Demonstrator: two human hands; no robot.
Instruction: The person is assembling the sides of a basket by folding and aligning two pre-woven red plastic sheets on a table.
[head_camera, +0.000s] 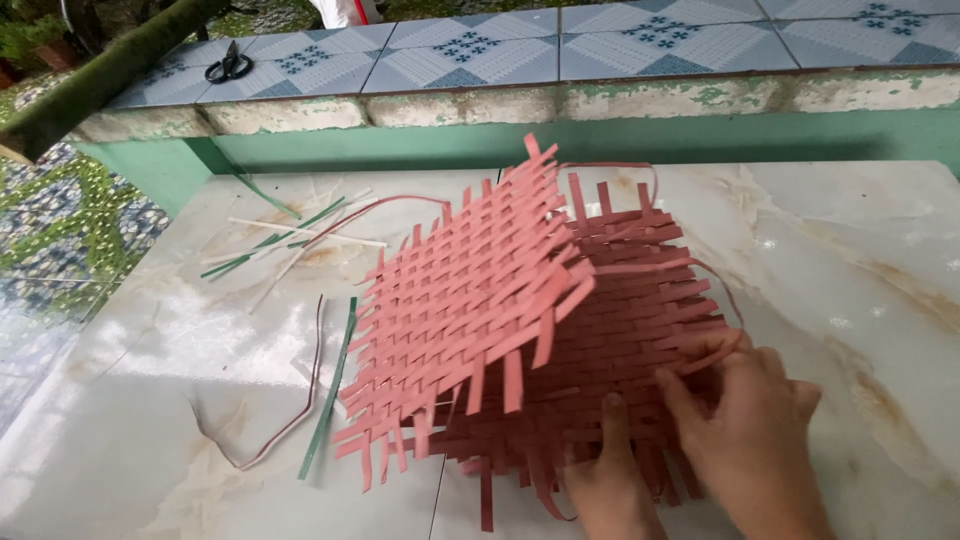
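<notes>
A half-woven basket of pink strips (480, 290) lies on the pale marble tabletop (150, 420), one woven panel tilted up on the left and another lying flat behind it. My left hand (610, 480) presses its fingers onto the flat weave near the front edge. My right hand (750, 420) rests on the weave's right side and pinches a loose pink strip (715, 345) that loops out over the table. Loose strip ends stick out all round the weave.
Loose green, white and pink strips (290, 240) are scattered at the table's left, with a long green strip (330, 390) and a thin curved pink one (290, 410) nearer me. Black scissors (228, 66) lie on a tiled ledge (560, 50) behind the table.
</notes>
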